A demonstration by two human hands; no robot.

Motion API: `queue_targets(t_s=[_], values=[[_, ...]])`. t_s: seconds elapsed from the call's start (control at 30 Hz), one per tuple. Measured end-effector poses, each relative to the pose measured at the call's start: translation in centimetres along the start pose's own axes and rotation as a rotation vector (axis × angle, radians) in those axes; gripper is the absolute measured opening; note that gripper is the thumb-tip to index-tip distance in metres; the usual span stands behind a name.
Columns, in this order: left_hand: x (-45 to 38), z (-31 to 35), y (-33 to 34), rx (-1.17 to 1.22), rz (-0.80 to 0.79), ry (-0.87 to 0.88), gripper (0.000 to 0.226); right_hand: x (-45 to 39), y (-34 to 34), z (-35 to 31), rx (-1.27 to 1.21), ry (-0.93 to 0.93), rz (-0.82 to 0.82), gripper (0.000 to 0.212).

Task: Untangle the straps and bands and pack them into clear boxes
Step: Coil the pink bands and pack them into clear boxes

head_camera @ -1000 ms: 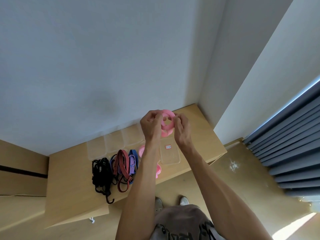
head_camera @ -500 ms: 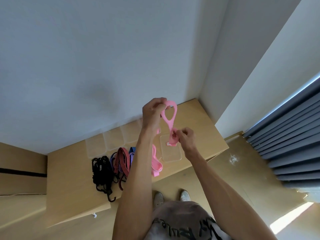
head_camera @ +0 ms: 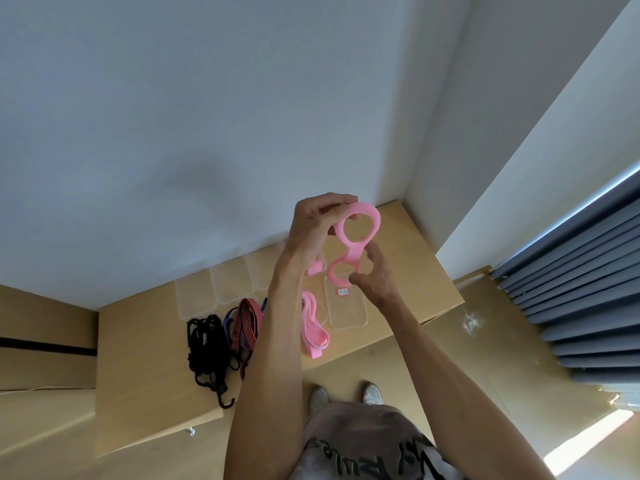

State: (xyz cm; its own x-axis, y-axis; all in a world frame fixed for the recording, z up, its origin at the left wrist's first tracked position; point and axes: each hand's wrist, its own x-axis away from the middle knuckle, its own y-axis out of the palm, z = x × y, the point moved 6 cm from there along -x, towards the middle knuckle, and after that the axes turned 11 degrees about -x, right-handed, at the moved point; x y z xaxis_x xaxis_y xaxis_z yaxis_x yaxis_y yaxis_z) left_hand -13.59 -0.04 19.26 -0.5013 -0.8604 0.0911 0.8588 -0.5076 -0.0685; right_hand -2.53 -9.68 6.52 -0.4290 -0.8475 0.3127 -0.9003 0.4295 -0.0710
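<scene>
Item: my left hand (head_camera: 313, 230), raised above the table, fingers and thumb pinched on the far, upper loop of the pink band (head_camera: 356, 249).

Item: my right hand (head_camera: 375, 271), lower and nearer, fingers curled round the band's lower loop from the right; the fingertips themselves are partly hidden behind the band.

Item: the pink band, held in the air between both hands, twisted into a figure of eight with one crossing at its waist. It hangs over the open clear box (head_camera: 346, 306), not touching it.

Item: the clear box, on the wooden table (head_camera: 429, 289), with a small label at its far end; nothing in it that I can see.

Item: a second pink strap (head_camera: 313, 332), lying loose on the table just left of that box, partly behind my left forearm.

Item: a row of further clear boxes (head_camera: 225, 284) along the far wall side of the table.

Item: a red striped strap (head_camera: 247, 323) and a black cord bundle (head_camera: 207, 344) with hooks, heaped together at the left; something blue or purple lies under them, too hidden to name.

Step in hand, as I judge it: fold the band small enough to pack. To do it well, keep both pinches firm so the elastic does not spring open, bring the upper loop down flat onto the lower, then lower the stack into the box directly beneath.
</scene>
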Motion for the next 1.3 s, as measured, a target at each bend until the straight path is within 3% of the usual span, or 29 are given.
queue_targets(t_s=[0.07, 0.2, 0.27, 0.4, 0.47, 0.57, 0.67, 0.77, 0.83, 0.93, 1.0, 1.03, 1.1, 1.17, 1.23, 1.3], values=[[-0.3, 0.0, -0.1, -0.013, 0.008, 0.019, 0.013, -0.3, 0.6, -2.6, -0.152, -0.094, -0.120, 0.077], [-0.9, -0.6, -0.5, -0.148, 0.077, 0.062, 0.014, -1.2, 0.6, -6.6, -0.001, -0.190, -0.159, 0.063], [-1.1, -1.3, -1.4, -0.160, 0.156, 0.056, 0.016, -1.4, 1.1, -7.6, -0.116, -0.187, -0.225, 0.054], [-1.1, -3.2, -2.6, -0.233, 0.233, 0.004, 0.015, -1.5, 1.0, -8.1, -0.312, -0.206, -0.149, 0.030], [-0.9, -5.3, -3.1, -0.279, 0.344, -0.132, 0.008, -1.7, 1.1, -7.7, -0.355, -0.183, -0.110, 0.019], [1.8, -11.8, -3.0, -0.250, 0.463, -0.589, 0.040, -2.1, 1.2, -7.1, -0.412, -0.119, -0.042, 0.010], [6.7, -18.0, 0.5, -0.026, 0.197, -0.988, 0.065, -2.2, 1.3, -7.0, -0.501, -0.059, -0.042, 0.013], [9.0, -20.2, 5.1, 0.468, -0.080, -1.191, 0.082, -2.1, 1.5, -6.8, -0.541, -0.014, -0.070, 0.018], [8.4, -20.5, 6.7, 0.730, -0.104, -1.159, 0.068, -2.0, 1.4, -6.6, -0.516, -0.013, -0.064, 0.019], [7.6, -21.2, 6.3, 0.967, 0.087, -1.087, 0.051, -1.9, 1.0, -5.7, -0.476, 0.009, -0.063, 0.020], [7.1, -20.7, 5.0, 0.850, 0.167, -1.039, 0.026, -1.7, 0.7, -4.8, -0.443, 0.056, -0.075, 0.021], [6.8, -20.3, 4.4, 0.791, 0.197, -1.028, 0.025, -1.6, 0.5, -4.3, -0.430, 0.077, -0.081, 0.022], [6.3, -19.4, 3.6, 0.672, 0.269, -0.993, 0.031, -1.6, 0.3, -3.7, -0.423, 0.105, -0.092, 0.023], [6.3, -18.7, 2.3, 0.425, 0.291, -0.833, 0.044, -1.6, 0.2, -3.2, -0.428, 0.130, -0.094, 0.021], [6.8, -18.2, 2.8, 0.317, 0.189, -0.733, 0.055, -1.7, -0.2, -2.9, -0.424, 0.156, -0.070, 0.019], [6.9, -18.7, 2.9, 0.294, 0.107, -0.674, 0.042, -1.9, -0.8, -2.8, -0.398, 0.155, -0.017, 0.018]])
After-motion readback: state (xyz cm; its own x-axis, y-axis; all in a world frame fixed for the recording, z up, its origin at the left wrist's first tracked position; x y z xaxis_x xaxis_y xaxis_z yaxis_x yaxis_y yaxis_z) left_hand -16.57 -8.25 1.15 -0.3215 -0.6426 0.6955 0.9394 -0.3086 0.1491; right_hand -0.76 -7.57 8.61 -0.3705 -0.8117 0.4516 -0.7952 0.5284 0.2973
